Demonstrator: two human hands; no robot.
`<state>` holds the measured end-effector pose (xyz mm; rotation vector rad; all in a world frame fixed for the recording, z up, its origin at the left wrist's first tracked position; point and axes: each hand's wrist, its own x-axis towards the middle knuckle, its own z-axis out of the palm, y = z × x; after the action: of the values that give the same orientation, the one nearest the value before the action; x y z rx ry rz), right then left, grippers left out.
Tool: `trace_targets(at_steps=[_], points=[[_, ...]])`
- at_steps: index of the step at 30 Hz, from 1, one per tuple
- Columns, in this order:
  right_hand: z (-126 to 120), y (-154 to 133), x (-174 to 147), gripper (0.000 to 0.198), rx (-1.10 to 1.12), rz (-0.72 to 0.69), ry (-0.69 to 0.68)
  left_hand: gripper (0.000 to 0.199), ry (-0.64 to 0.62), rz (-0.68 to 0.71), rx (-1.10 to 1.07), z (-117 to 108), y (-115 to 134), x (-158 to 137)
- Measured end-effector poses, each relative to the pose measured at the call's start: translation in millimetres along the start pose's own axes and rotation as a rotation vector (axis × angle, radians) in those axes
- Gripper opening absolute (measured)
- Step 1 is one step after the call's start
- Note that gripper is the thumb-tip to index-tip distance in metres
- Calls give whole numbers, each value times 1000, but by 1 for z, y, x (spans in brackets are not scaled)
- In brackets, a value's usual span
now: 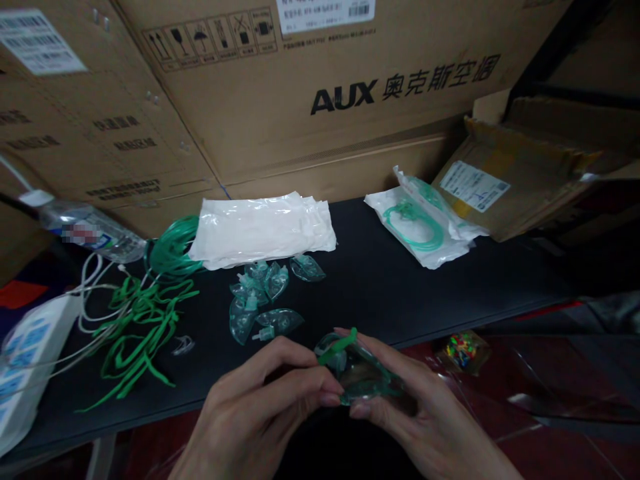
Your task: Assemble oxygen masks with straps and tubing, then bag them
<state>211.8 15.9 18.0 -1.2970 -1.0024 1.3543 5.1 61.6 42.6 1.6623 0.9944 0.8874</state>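
A clear green oxygen mask is between my two hands, in front of the table's near edge. My right hand grips its far side, thumb below and fingers above. My left hand pinches at the near left rim, and a green elastic strap stands out of the mask beside its fingers. Where the strap meets the mask is partly hidden. Several more masks lie in a loose group on the table beyond my hands. A tangle of green straps lies to the left, near small clear pieces.
White packets lie at the back, beside coiled green tubing. A bottle, cables and a power strip are at left. An opened packet with tubing and a carton stand right. Large cardboard boxes form the back.
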Motion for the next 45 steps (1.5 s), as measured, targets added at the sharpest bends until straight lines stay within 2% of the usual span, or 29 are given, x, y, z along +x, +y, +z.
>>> trace_targets(at_steps=[8,15,21,24,29,33,38,43,45], points=[[3,5,1,42,-16,7,9,10,-32,38,76,-4,-6,-3],[6,-5,3,40,-94,13,-95,14,-82,94,188,-6,-4,-7],[6,3,3,39,-148,-67,-136,16,-198,272,340,-13,-6,-3],[4,12,-1,38,-238,-125,-116,19,-209,357,436,-12,-9,-1],[0,20,-9,38,-346,-209,-31,21,-212,385,427,-9,-9,-1],[1,14,-9,37,-263,-142,-103,31,-224,387,448,-12,-4,-1],[2,8,-6,35,-235,-51,-179,27,-215,363,371,-15,-5,-1],[1,6,-6,34,-299,35,-183,28,-250,390,362,-14,-11,3],[2,6,-6,35,-259,71,-190,28,-252,380,339,-12,-11,4]])
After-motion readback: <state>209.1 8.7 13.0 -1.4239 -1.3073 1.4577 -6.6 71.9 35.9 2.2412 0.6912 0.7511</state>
